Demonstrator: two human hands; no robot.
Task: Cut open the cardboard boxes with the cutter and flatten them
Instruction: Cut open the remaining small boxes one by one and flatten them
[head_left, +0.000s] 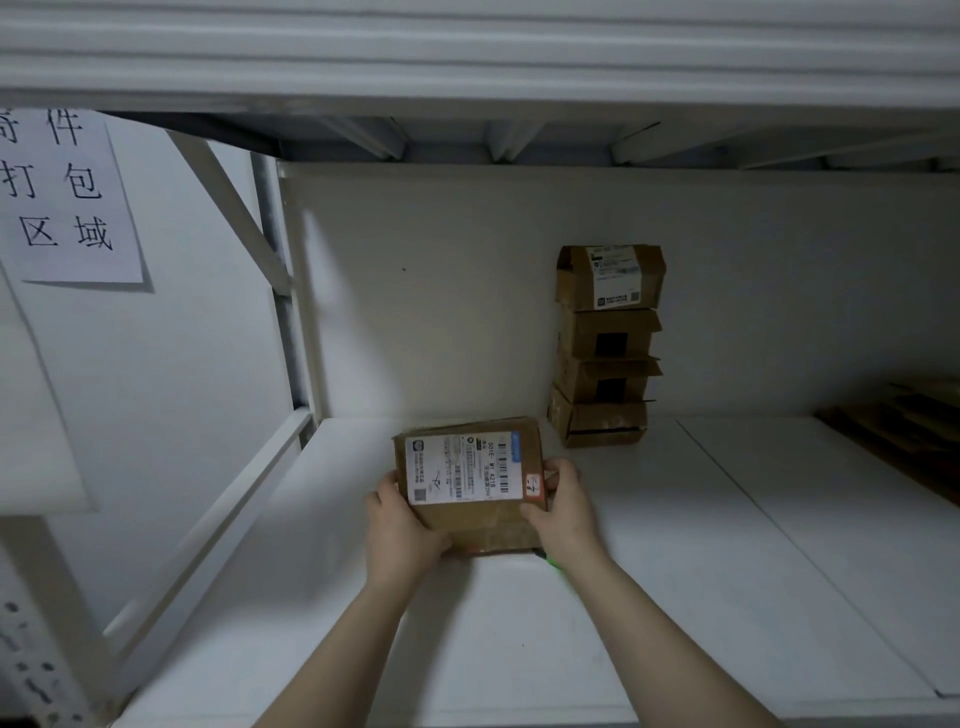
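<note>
A flat brown cardboard box with a white shipping label is held low over the white shelf board. The left hand curls round its near-left corner and the right hand clasps its right edge, both forearms stretched forward. Behind stands a stack of four brown cartons.

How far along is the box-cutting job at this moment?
Done: dim brown sheets at the far right look like flattened cardboard, though that is uncertain. In hand: the left hand and right hand grip a labelled box, closed and uncut as far as shows; a green tip under the right wrist may be the cutter. Left: this box plus four stacked boxes, not flattened.
</note>
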